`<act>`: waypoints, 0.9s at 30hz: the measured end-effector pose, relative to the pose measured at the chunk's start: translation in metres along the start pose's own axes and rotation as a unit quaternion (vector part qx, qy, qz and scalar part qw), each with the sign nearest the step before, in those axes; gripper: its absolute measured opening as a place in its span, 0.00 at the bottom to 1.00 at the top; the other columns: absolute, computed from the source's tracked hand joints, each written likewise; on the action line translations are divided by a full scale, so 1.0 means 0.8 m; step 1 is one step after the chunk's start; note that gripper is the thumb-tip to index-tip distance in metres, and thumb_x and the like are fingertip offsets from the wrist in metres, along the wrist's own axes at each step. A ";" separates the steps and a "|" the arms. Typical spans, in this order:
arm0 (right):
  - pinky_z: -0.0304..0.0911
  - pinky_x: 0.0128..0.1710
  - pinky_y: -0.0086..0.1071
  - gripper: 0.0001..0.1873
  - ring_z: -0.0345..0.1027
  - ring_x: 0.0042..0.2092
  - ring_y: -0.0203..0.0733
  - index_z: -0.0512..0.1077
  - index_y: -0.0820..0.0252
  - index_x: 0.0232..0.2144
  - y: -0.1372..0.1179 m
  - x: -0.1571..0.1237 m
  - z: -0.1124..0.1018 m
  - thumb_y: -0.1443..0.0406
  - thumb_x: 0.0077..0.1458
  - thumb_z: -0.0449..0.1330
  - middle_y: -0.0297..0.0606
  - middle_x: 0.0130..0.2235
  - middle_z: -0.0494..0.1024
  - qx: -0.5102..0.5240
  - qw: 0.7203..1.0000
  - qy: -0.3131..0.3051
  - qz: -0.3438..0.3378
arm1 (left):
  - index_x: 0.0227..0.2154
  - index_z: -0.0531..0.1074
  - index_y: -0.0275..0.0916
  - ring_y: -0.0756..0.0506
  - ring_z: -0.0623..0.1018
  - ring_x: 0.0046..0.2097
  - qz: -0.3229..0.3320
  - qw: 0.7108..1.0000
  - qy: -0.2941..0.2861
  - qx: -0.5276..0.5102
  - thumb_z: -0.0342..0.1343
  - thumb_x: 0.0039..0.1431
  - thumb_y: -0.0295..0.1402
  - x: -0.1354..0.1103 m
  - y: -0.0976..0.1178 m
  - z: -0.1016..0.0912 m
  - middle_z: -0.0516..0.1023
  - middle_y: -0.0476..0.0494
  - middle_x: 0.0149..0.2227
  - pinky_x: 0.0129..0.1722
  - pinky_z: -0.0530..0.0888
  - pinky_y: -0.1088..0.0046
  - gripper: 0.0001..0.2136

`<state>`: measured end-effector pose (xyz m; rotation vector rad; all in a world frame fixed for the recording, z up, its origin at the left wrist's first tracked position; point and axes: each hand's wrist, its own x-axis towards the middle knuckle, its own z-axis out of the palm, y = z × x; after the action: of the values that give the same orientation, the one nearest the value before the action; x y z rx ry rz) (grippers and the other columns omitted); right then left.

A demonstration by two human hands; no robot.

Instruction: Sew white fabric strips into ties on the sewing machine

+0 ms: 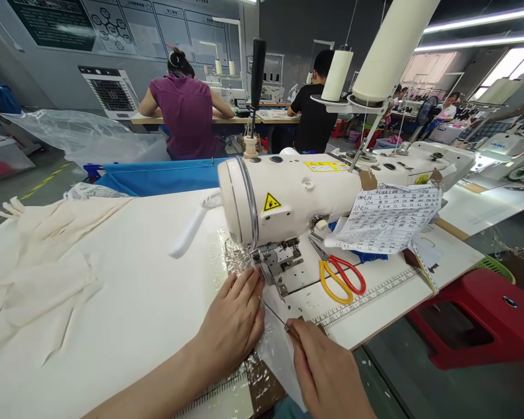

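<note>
My left hand (239, 314) lies palm down with its fingers stretched out, pressing white fabric (276, 343) beside the needle area of a white sewing machine (288, 195). In my right hand (325, 364) is an awl (274, 311), its thin metal shaft pointing up and left toward the left fingers. Part of its handle is hidden in my grip. The fabric runs between both hands down toward my lap. Scissors (338, 276) with one yellow and one red handle lie right of the presser foot, blades toward the machine.
Cream fabric pieces (39, 285) are spread at the table's left. A white plastic-looking tool (187, 233) lies behind my left hand. A handwritten paper sheet (386, 218) leans against the machine. Thread cones (337, 75) stand above; a red stool (484, 314) is at right. Two people sit ahead.
</note>
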<state>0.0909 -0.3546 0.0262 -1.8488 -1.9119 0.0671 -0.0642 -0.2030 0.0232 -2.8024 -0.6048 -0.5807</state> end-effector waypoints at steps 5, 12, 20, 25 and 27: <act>0.73 0.31 0.35 0.20 0.77 0.38 0.46 0.60 0.58 0.56 -0.003 0.004 0.001 0.74 0.65 0.45 0.42 0.44 0.78 0.012 1.000 -0.012 0.005 | 0.55 0.72 0.27 0.37 0.67 0.63 0.000 1.000 0.022 -0.016 0.39 0.70 0.32 -0.002 0.005 -0.002 0.73 0.31 0.57 0.64 0.59 0.56 0.21; 0.70 0.28 0.34 0.19 0.77 0.35 0.46 0.62 0.58 0.54 -0.005 0.012 0.006 0.73 0.64 0.45 0.40 0.41 0.78 -0.003 1.000 0.008 -0.004 | 0.53 0.74 0.28 0.38 0.70 0.60 0.003 0.999 0.027 -0.032 0.42 0.68 0.33 0.001 0.004 -0.006 0.77 0.34 0.54 0.64 0.60 0.58 0.20; 0.68 0.30 0.33 0.17 0.77 0.35 0.45 0.64 0.58 0.50 -0.010 0.028 0.011 0.74 0.63 0.44 0.41 0.40 0.78 -0.004 1.000 0.023 -0.004 | 0.55 0.72 0.28 0.35 0.68 0.60 -0.012 0.999 0.029 -0.028 0.43 0.67 0.30 0.003 -0.007 -0.002 0.74 0.33 0.56 0.61 0.65 0.55 0.20; 0.67 0.27 0.33 0.17 0.78 0.34 0.46 0.66 0.58 0.46 -0.016 0.044 0.014 0.75 0.60 0.42 0.42 0.38 0.80 -0.015 0.999 0.050 0.002 | 0.54 0.71 0.29 0.35 0.70 0.55 -0.044 0.999 0.000 -0.022 0.46 0.65 0.28 0.011 -0.014 -0.005 0.74 0.30 0.52 0.51 0.71 0.56 0.18; 0.68 0.28 0.33 0.18 0.79 0.35 0.47 0.66 0.59 0.46 -0.017 0.048 0.016 0.75 0.60 0.43 0.42 0.39 0.81 -0.013 0.998 0.059 0.006 | 0.53 0.72 0.29 0.36 0.71 0.54 -0.038 0.999 0.000 -0.023 0.47 0.64 0.27 0.013 -0.020 -0.002 0.74 0.31 0.51 0.53 0.70 0.56 0.17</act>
<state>0.0749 -0.3152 0.0313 -1.8393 -1.8285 -0.0607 -0.0629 -0.1859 0.0313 -2.8324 -0.7095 -0.6173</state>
